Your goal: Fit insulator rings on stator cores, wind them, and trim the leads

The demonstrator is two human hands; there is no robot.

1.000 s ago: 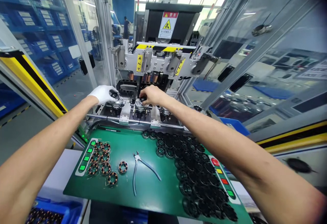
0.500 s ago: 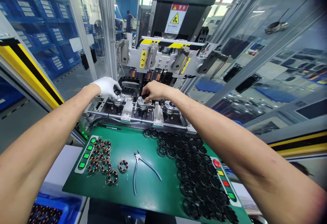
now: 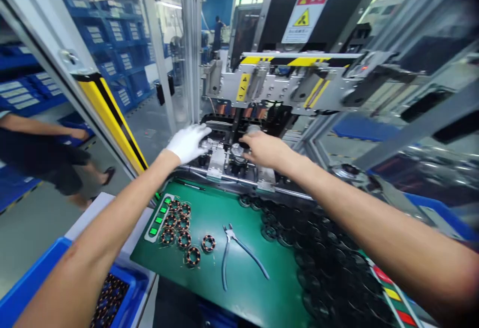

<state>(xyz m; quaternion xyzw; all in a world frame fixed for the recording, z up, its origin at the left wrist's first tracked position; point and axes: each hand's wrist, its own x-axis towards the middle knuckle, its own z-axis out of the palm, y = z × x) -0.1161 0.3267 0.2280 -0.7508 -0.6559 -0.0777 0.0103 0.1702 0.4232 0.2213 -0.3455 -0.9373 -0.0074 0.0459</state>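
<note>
My left hand [image 3: 190, 143], in a white glove, is over the left metal fixture [image 3: 205, 149] of the machine. Its fingers are stretched out and partly hide that fixture. My bare right hand [image 3: 264, 149] is just right of the middle fixture [image 3: 238, 153], fingers curled and thumb low. A blurred round grey metal piece [image 3: 253, 129] shows at its fingers and seems to be in its grip. Below lies a green work surface [image 3: 247, 213] with cutting pliers [image 3: 239, 248], jaws apart, and several copper-wound stator rings [image 3: 184, 239] at the left.
Many black round parts [image 3: 329, 253] cover the right side of the surface. Above my hands hangs a metal machine head [image 3: 279, 86] with yellow-black stripes. A blue bin [image 3: 132, 288] of wound rings stands lower left. Another person [image 3: 48, 153] is beyond the left frame.
The view has swung left. My left hand's fingers have straightened over the left fixture. The right hand has come off the middle fixture, up and to the right, with the grey piece.
</note>
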